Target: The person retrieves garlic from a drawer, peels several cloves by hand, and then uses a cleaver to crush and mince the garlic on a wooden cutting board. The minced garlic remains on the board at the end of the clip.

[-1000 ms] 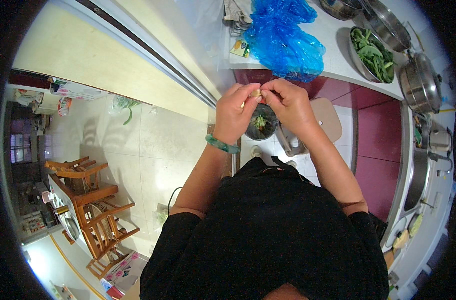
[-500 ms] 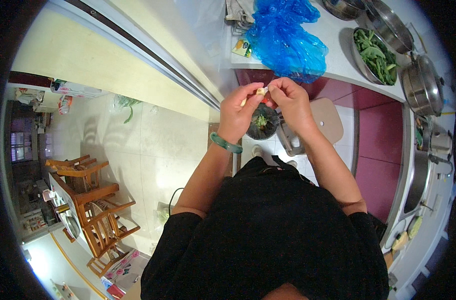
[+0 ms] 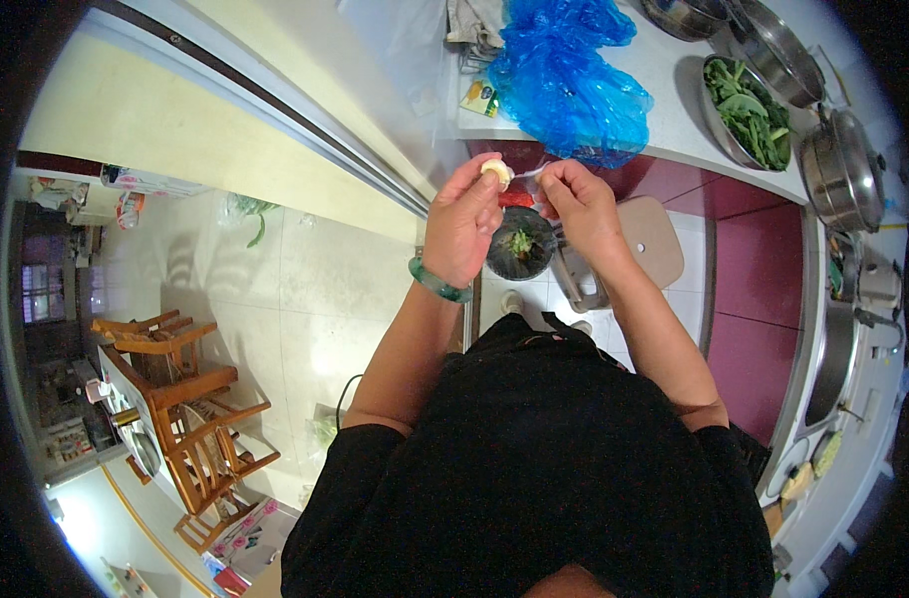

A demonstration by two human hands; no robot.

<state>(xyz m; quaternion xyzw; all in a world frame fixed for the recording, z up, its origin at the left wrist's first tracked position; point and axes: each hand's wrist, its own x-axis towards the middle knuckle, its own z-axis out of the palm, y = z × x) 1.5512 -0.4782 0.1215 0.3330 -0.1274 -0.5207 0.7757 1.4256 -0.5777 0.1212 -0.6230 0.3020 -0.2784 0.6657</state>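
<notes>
Between the thumb and fingers of my left hand [image 3: 461, 214] is a pale, cream-coloured garlic clove [image 3: 495, 171]. My right hand [image 3: 580, 207] is closed in a pinch on a thin whitish strip of garlic skin [image 3: 527, 174], which stretches toward the clove. A red object [image 3: 515, 199], perhaps a small knife's handle, shows beside the right fingertips; its kind and whether the hand holds it I cannot tell. Below both hands stands a bin with a dark liner [image 3: 504, 264], with green scraps [image 3: 519, 242] inside. A green bangle [image 3: 439, 280] circles my left wrist.
Ahead, a white counter [image 3: 674, 125] bears a blue plastic bag [image 3: 574, 90], a bowl of leafy greens [image 3: 749, 115] and a lidded steel pot [image 3: 841, 169]. A beige stool [image 3: 654, 239] stands right of the bin. Left are a sliding door frame [image 3: 275, 90] and wooden chairs [image 3: 200, 439].
My left hand has shifted left and turned, showing the clove more. The hands have drawn apart, and the whitish strip now spans the gap. More of the red object shows.
</notes>
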